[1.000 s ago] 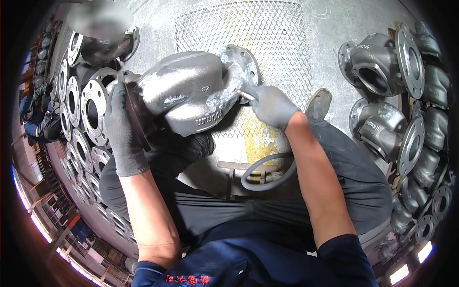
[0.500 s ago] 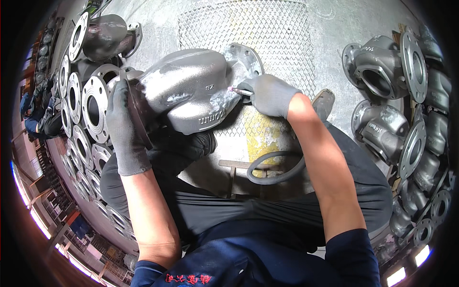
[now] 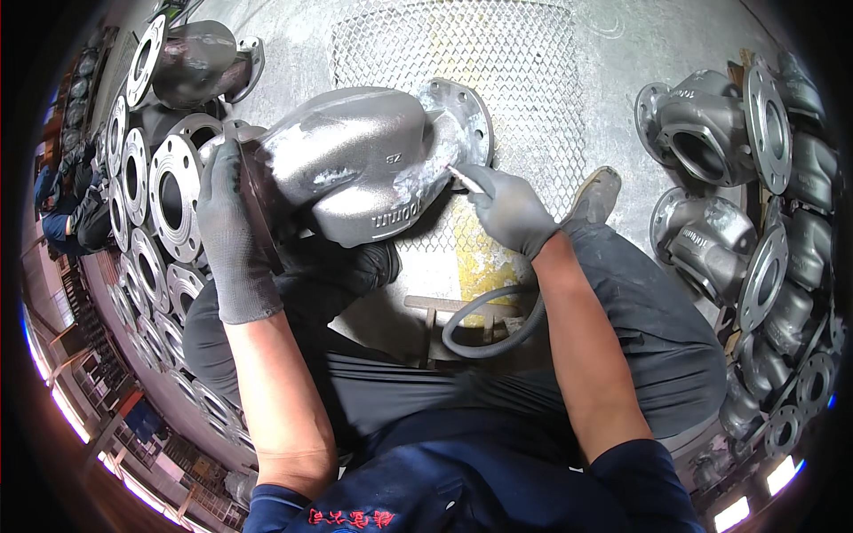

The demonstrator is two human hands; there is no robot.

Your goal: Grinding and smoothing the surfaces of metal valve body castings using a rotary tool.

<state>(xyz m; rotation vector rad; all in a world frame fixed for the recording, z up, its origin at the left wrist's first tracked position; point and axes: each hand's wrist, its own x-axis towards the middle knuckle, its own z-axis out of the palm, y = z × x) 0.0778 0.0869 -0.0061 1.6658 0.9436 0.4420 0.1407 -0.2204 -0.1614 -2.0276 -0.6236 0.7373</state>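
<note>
Concrete floor (image 3: 617, 98) and diamond mesh (image 3: 542, 84) lie beyond right hand (image 3: 514, 210), pinching slim tool (image 3: 466, 178); left hand (image 3: 229, 213) clasps flanged casting (image 3: 355, 147); hose (image 3: 484, 351) loops nearer.

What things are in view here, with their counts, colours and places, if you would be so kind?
Main casting: one, grey, centre
Left castings: many, grey, left side
Right castings: many, grey, right side
Tool: one, pale, right of centre
Hose: one, grey, below the tool
Floor: one, grey, underneath
Mesh: one, silvery, top centre
Stripe: one, worn yellow, on the floor
Bar: one, brown, below centre
Co-worker: one, dark clothing, far left
Left hand: one, grey glove, against the main casting
Right hand: one, grey glove, holding the tool
Forearms: two, bare, lower half
Legs: two, dark trousers, lower half
Shirt: one, navy, bottom
</note>
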